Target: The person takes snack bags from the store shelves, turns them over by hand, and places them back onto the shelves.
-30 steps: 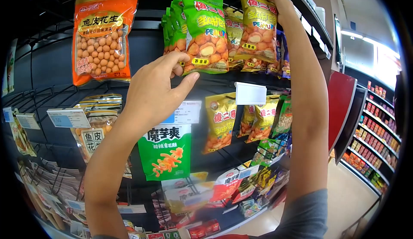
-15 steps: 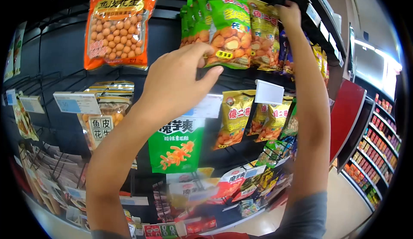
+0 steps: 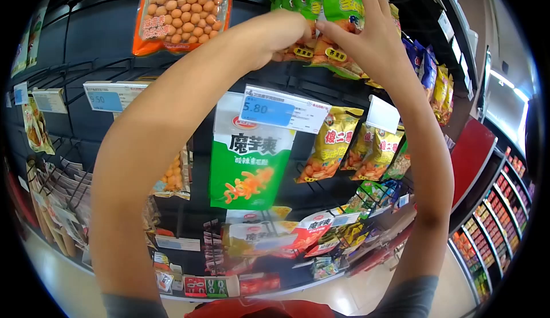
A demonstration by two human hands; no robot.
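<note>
Green snack bags hang in a row at the top of the rack, with nuts pictured and "PEANUT"-like print. My left hand is closed at the left edge of the front green bags. Its fingertips are partly hidden there. Over the right side of the front bag lies my right hand, thumb and fingers spread apart against it. To the left hangs an orange bag of coated peanuts. Below my hands are a price tag reading 5.80 and a green-and-white konjac snack pouch.
Gold peanut bags hang at a lower level, beside a white blank tag. Purple and yellow bags hang farther right. Metal hooks stick out at left. A red panel and another stocked shelf stand to the right.
My right hand has come from the right of the gold bags to the front green bag. My left hand has moved right and closed. The view has tilted down slightly.
</note>
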